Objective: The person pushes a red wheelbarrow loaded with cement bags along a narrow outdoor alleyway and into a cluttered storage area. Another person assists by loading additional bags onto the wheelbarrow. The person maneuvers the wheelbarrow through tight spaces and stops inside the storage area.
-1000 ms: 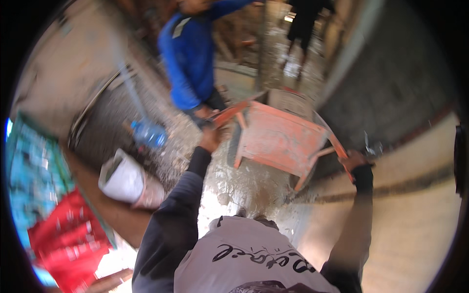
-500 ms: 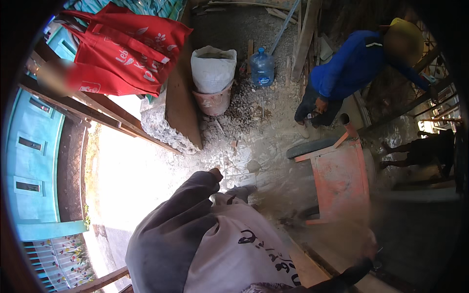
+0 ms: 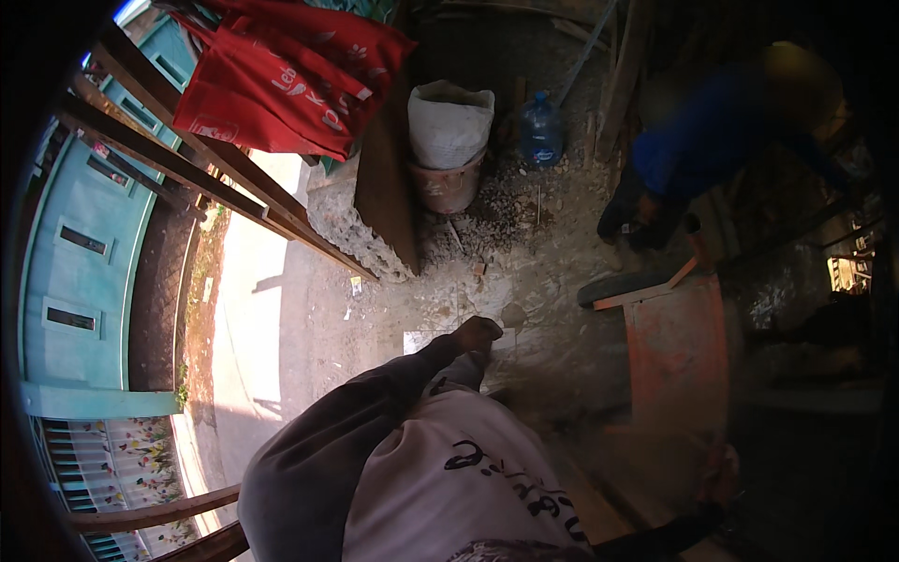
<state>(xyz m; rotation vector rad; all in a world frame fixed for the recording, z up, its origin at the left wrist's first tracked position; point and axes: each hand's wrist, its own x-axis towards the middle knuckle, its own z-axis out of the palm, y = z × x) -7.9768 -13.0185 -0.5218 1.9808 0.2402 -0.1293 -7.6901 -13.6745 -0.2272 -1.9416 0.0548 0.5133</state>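
My left hand (image 3: 479,330) is held out in front of me, fingers curled closed, with nothing visible in it. Below it are my leg, one foot and a patch of rough ground with a few light tiles or sheets. Far to the lower right, my right hand (image 3: 721,473) hangs in deep shade, blurred. Its fingers cannot be made out, nor whether anything is in them. Nearest to that hand is an orange wheelbarrow (image 3: 676,347), its dark wheel (image 3: 623,286) showing at the far end.
A person in blue (image 3: 688,150) bends beyond the wheelbarrow. Ahead stand a white sack (image 3: 452,126) in a bucket (image 3: 449,187) and a blue water jug (image 3: 541,136) beside gravel. A red bag (image 3: 300,80) hangs at the upper left, over wooden rails (image 3: 206,173) and a broken concrete wall edge (image 3: 342,220).
My left hand has swung right. The bag, bucket, jug and wheelbarrow now appear farther right in view. The picture has darkened, and the right side is dimmer.
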